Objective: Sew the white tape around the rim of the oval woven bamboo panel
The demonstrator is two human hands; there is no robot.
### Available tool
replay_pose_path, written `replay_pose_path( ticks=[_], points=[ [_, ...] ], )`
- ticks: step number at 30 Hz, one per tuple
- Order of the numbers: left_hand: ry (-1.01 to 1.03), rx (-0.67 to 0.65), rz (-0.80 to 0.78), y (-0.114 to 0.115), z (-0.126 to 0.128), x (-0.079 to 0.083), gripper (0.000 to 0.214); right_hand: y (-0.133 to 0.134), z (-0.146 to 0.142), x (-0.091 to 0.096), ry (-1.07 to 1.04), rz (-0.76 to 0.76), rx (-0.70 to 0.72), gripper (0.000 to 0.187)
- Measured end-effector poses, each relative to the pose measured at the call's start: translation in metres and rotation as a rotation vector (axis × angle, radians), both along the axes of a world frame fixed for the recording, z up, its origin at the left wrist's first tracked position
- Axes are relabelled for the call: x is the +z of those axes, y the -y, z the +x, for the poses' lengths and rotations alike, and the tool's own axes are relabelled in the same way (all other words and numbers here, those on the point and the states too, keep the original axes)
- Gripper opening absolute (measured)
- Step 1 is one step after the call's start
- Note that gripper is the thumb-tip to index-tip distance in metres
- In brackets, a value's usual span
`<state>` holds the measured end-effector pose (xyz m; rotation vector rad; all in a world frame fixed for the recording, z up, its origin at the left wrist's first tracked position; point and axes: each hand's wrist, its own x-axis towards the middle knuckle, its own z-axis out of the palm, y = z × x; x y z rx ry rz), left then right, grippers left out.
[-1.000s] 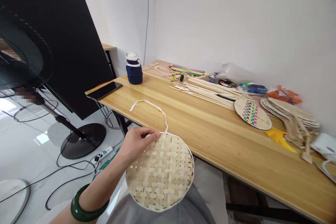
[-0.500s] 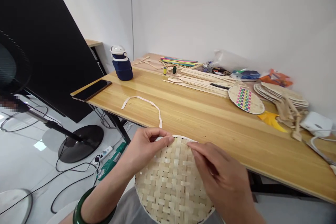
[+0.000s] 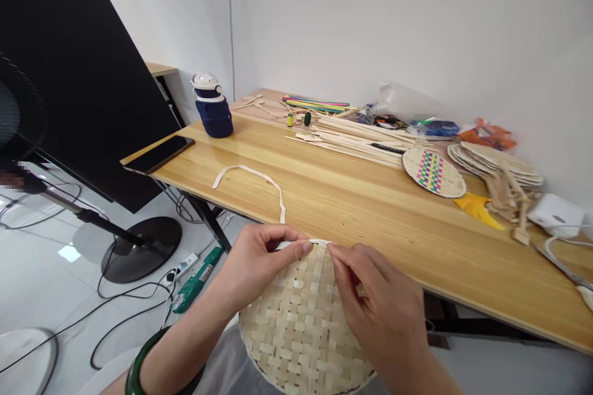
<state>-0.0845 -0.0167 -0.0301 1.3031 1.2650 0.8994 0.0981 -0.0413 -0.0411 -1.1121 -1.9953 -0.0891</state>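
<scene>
Nearest, a round woven bamboo mat [image 3: 301,327] rests on the lap. The left hand [image 3: 259,262] pinches its far rim at twelve o'clock, fingers closed on the edge to steady it. The right hand [image 3: 380,302] pinches the white flat edging tape [image 3: 259,176] there, seemingly seating it along the rim. The limp tape trails over the smooth wooden bench [image 3: 370,210]. At two o'clock lies a colourful checked woven disc [image 3: 433,171].

Two hands [image 3: 324,278], one woven disc [image 3: 301,333], one phone [image 3: 160,154].
</scene>
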Motion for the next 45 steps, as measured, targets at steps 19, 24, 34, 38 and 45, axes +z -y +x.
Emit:
replay_pose_path(
  ticks=[19,24,34,38,45],
  points=[
    [-0.157,0.069,0.15,0.011,0.01,0.008,0.016,0.004,-0.012,0.026,0.35,0.09,-0.078,0.03],
    [-0.211,0.074,0.178,0.014,0.014,0.012,0.015,0.002,-0.021,0.027,0.415,0.115,-0.116,0.033],
    [-0.206,0.075,0.138,0.01,0.018,0.011,0.016,0.007,-0.016,0.017,0.348,0.13,-0.204,0.028],
    [-0.162,0.058,0.114,0.009,0.017,0.012,0.017,0.003,-0.015,0.016,0.281,0.073,-0.202,0.027],
    [-0.052,-0.06,0.039,0.001,0.01,0.006,0.025,-0.011,0.034,0.042,-0.045,0.09,-0.181,0.008]
  ],
)
